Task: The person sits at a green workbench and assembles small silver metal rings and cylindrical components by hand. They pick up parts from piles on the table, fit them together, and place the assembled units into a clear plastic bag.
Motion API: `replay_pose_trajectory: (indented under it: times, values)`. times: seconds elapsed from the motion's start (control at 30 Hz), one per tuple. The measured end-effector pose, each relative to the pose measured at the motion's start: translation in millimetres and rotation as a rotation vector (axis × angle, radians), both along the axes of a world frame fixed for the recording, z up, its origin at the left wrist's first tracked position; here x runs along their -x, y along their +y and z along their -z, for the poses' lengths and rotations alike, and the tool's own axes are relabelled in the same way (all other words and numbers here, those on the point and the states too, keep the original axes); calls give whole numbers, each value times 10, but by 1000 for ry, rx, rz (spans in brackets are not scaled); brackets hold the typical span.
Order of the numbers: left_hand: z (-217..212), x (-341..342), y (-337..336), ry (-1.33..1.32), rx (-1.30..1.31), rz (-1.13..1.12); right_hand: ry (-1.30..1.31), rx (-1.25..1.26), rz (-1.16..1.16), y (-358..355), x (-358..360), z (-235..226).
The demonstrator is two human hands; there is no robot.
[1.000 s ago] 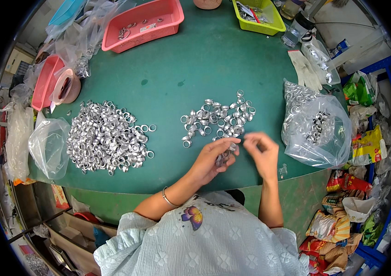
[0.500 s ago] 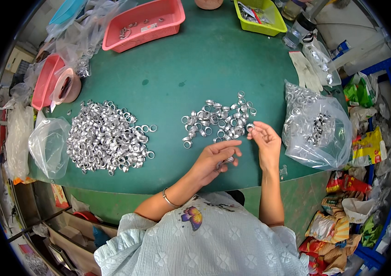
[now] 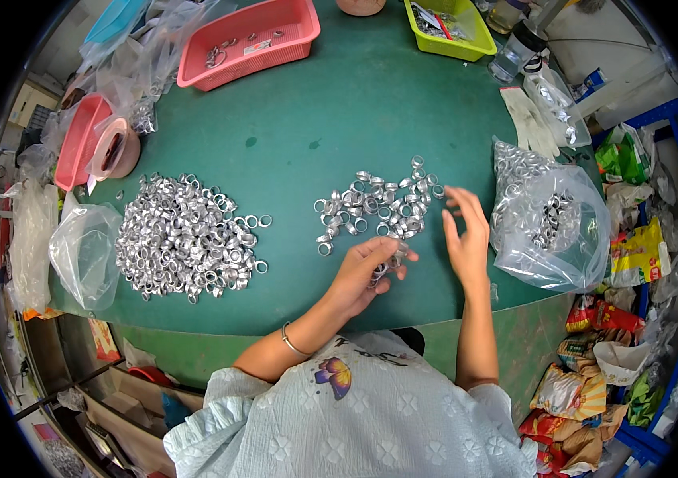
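Several silver metal rings sit in my left hand point(image 3: 367, 271), its fingers curled round them just in front of the smaller spread of rings point(image 3: 383, 203). My right hand point(image 3: 467, 239) is empty, thumb and fingers apart, at the right side of that spread. Its fingertips are close to a single metal ring point(image 3: 438, 192) at the spread's edge. To the left lies a much larger heap of the same rings point(image 3: 187, 239). A bangle point(image 3: 294, 342) circles my left wrist.
A clear plastic bag point(image 3: 550, 227) of rings is at the right, with white gloves point(image 3: 528, 121) behind it. An empty-looking clear bag point(image 3: 85, 253) lies left of the heap. Pink basket point(image 3: 251, 60) and yellow-green basket point(image 3: 466, 49) stand at the back of the green table point(image 3: 275, 127).
My right hand has let go of the ring it pinched, and its fingers have spread and shifted slightly right and up. My left hand has turned, showing more rings in it.
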State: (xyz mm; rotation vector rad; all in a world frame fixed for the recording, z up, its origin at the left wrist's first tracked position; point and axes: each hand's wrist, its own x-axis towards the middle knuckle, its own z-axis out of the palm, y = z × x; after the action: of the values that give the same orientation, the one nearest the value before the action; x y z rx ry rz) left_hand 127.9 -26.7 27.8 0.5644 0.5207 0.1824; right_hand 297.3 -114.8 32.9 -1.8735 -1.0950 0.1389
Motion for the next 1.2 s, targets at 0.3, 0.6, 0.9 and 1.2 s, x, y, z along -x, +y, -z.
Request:
replay_pose_trajectory:
  times: [0.3,0.6,0.9,1.2]
  values:
    - [82,59,6,-92,79,33,-199,131,28,64,-244,375]
    - [-8,-14,-109,29,-327,-84,1487,-319,-274,-256,256,121]
    - [-118,-57,-139,21,-905,-127,1577,-247,-235,-286,489,82]
    - [-207,25,-37,51,-275,104,919,-159,-11,-171,379,166]
